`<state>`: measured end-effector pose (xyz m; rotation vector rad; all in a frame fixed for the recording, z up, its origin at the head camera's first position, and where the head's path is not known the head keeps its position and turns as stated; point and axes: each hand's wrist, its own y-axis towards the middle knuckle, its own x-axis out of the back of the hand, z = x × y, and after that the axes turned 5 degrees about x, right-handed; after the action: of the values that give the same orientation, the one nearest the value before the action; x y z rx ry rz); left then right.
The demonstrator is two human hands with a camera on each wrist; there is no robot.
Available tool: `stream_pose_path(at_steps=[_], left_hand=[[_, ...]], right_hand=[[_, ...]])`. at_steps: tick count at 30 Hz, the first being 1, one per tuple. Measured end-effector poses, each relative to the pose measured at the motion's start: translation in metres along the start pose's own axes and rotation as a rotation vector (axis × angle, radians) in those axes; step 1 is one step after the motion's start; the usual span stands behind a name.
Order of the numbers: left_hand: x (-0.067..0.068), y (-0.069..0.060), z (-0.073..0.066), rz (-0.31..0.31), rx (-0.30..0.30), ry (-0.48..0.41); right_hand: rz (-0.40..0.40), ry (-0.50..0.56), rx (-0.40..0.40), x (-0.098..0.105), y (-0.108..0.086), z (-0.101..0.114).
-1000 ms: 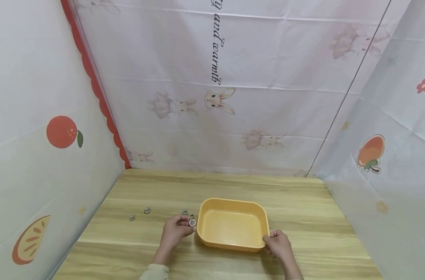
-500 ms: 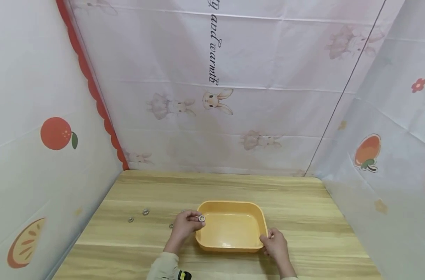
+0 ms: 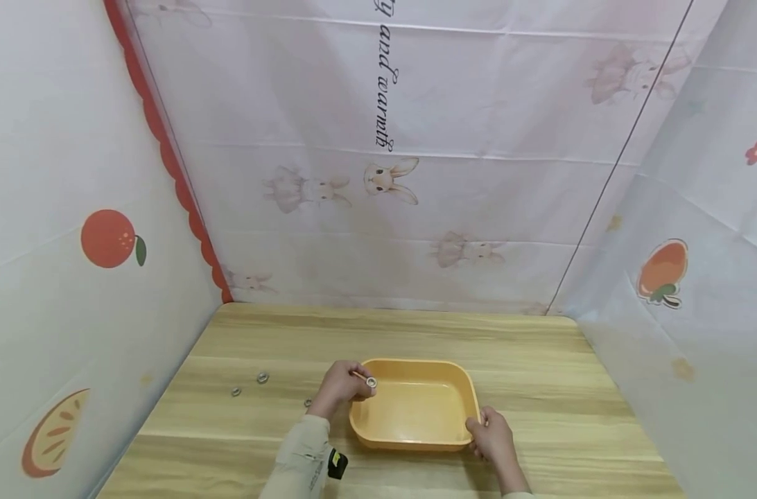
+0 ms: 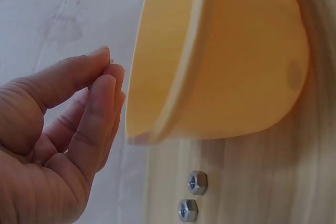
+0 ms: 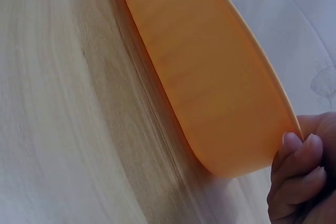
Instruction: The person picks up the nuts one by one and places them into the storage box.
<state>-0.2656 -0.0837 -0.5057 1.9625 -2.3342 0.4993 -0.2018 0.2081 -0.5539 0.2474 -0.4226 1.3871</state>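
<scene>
A yellow plastic basin (image 3: 410, 445) rests on the wooden table. My left hand (image 3: 343, 383) is over its left rim, pinching a small metal nut (image 3: 371, 382) between thumb and fingers. From the left wrist view, that nut is almost wholly hidden behind the fingertips of the left hand (image 4: 63, 135). At the basin's near right corner, my right hand (image 3: 493, 435) grips the rim. The right wrist view has the right hand's curled fingers (image 5: 296, 182) against the outer wall, with the thumb side mostly out of sight.
Left of the basin lie loose nuts: one farther back (image 3: 263, 378), one at the far left (image 3: 236, 392), and one beside the left forearm (image 3: 308, 403). Two hex nuts, a nearer one (image 4: 197, 182) and another (image 4: 187, 210), lie by the basin. Printed cloth walls enclose the table.
My left hand has carried the nut rightward and up, from beside the basin to over its left rim. The right hand keeps its hold on the corner.
</scene>
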Motion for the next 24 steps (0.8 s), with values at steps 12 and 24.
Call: stream_pose_path(at_steps=[12,24], left_hand=[[-0.012,0.016,-0.016,0.012,0.069,0.064],[-0.022,0.035,-0.033,0.058,0.205,0.208]], right_hand=[[-0.007,0.02,-0.023,-0.003,-0.001,-0.003],[-0.006,0.003,-0.008,-0.002,-0.006,0.0]])
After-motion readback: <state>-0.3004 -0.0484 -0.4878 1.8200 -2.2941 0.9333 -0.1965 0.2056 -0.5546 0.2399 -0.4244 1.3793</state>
